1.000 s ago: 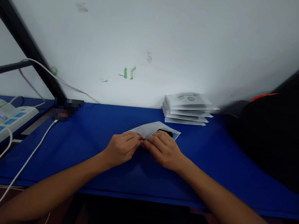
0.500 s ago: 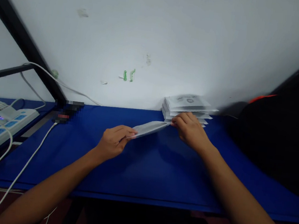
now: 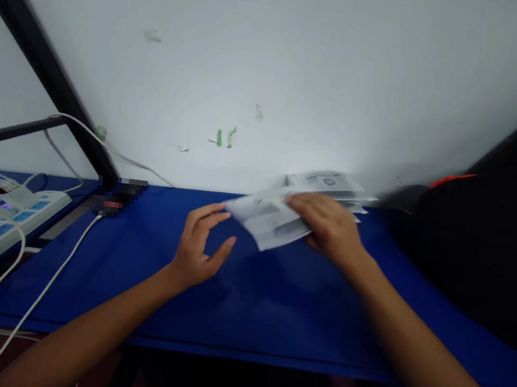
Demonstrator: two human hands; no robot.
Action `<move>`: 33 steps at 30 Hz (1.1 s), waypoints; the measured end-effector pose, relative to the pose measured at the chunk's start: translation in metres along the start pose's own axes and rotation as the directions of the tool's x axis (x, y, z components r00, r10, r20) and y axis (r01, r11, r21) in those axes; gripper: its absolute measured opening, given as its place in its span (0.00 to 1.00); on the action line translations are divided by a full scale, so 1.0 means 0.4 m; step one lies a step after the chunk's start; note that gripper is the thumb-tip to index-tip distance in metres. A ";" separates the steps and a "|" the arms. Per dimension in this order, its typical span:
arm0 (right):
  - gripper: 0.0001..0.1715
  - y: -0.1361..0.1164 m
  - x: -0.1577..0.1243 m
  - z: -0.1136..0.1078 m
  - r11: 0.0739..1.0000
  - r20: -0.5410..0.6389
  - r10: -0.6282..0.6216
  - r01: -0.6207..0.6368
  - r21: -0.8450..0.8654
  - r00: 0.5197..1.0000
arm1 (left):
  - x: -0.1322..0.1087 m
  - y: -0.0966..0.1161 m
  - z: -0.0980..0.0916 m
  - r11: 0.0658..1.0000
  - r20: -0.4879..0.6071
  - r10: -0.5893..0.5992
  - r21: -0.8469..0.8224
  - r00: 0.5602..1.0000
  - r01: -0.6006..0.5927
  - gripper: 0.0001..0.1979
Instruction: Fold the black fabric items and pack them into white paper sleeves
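Note:
My right hand (image 3: pixel 327 227) grips the right end of a flat white paper packet (image 3: pixel 267 216) with dark print on it, blurred by motion. The packet is held tilted above the blue table. At its left end is my left hand (image 3: pixel 203 243), fingers and thumb spread apart; its fingertips are close to the packet's corner, and whether they touch it I cannot tell. Just behind my right hand a stack of similar white packets (image 3: pixel 344 184) stands against the wall, partly hidden by the hand and the held packet.
The blue table (image 3: pixel 225 315) meets a white wall with green marks. On the left lie a white power strip (image 3: pixel 14 220) with plugged-in cables, a looping white cable (image 3: pixel 57 275) and a dark pixelated object (image 3: pixel 121 197). A large black bag (image 3: pixel 482 246) takes up the right side.
My left hand has let go of the packet's left end and opened. The packet has turned so its printed face shows, with my right hand still gripping it.

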State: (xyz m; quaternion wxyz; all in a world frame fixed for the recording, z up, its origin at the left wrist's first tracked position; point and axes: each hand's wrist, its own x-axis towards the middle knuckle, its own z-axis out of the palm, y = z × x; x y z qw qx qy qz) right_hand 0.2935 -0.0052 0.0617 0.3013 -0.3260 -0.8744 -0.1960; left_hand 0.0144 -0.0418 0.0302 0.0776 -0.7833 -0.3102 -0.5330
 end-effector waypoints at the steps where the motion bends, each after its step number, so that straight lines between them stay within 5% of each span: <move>1: 0.32 0.028 0.009 -0.021 0.995 -0.056 0.060 -0.064 -0.078 0.997 | 0.000 -0.006 0.001 1.000 -0.006 -0.028 0.007 1.000 0.028 0.18; 5: 0.34 0.159 0.015 -0.052 0.901 -0.127 0.272 -0.299 -0.316 0.954 | -0.018 -0.024 0.021 0.991 0.218 -0.101 -0.059 0.971 0.117 0.14; 10: 0.32 0.285 -0.044 0.025 0.887 0.192 0.322 -0.225 -0.404 0.927 | -0.053 -0.032 0.050 0.972 0.575 -0.144 -0.068 0.805 0.223 0.14; 14: 0.33 0.315 -0.072 0.064 0.881 0.216 0.343 -0.234 -0.411 0.914 | -0.066 -0.047 0.059 0.960 0.683 -0.166 -0.052 0.712 0.274 0.13; 17: 0.34 0.316 -0.070 0.060 0.887 0.201 0.342 -0.245 -0.391 0.918 | -0.067 -0.056 0.060 0.961 0.680 -0.170 -0.045 0.713 0.272 0.13; 22: 0.36 0.260 -0.047 0.036 0.912 0.138 0.317 -0.262 -0.315 0.938 | -0.066 -0.055 0.061 0.966 0.676 -0.163 -0.040 0.719 0.256 0.12; 27: 0.29 0.102 -0.012 0.056 0.988 0.094 0.146 -0.141 -0.057 0.985 | -0.060 -0.084 0.066 0.983 0.674 -0.124 -0.018 0.728 0.184 0.14; 30: 0.25 0.006 -0.005 0.109 0.986 0.183 0.054 -0.081 0.143 0.982 | -0.054 -0.122 0.080 0.990 0.676 -0.122 0.030 0.727 0.138 0.20; 33: 0.30 -0.055 -0.017 0.172 0.965 0.331 0.018 -0.104 0.242 0.943 | -0.054 -0.150 0.104 0.986 0.721 -0.167 0.105 0.673 0.132 0.31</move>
